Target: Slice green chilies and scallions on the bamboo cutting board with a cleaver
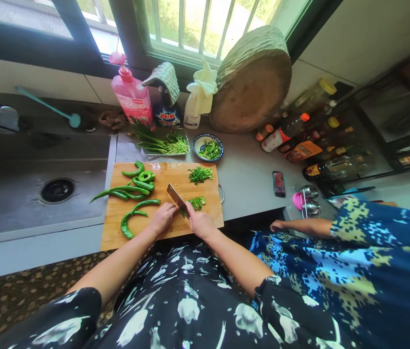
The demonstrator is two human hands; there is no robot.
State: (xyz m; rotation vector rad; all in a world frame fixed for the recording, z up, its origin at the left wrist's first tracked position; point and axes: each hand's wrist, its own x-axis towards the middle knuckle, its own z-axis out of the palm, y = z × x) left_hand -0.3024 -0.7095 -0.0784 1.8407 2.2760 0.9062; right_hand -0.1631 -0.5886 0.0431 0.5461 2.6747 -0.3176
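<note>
At the far left a steel sink (26, 203) is sunk into the counter (252, 179), and a wooden cutting board (118, 232) lies just right of it along the counter's front edge. Whole green peppers (132, 186) are heaped on the board's left half, one of them poking over the left edge toward the sink, and a curled one (128, 224) lies near the front left corner. The left hand (162, 218) rests on the board close to its front edge, fingers curled down and pinning the pepper being cut (183, 212), most of which is hidden beneath the hand. Just right of it the right hand (200, 224) is wrapped tight around the handle of a knife (178, 199), whose blade slants up and left over the board's middle. Fresh slices (197, 202) lie beside the blade, and a bigger pile of chopped pepper (200, 174) sits near the board's back right corner. Behind the board stand a tray of green stalks (161, 143) and a small bowl of cut greens (208, 148). Further right a phone (278, 183) lies flat on the counter, and at the counter's right front corner another person's hand (279, 225) rests on the edge
</note>
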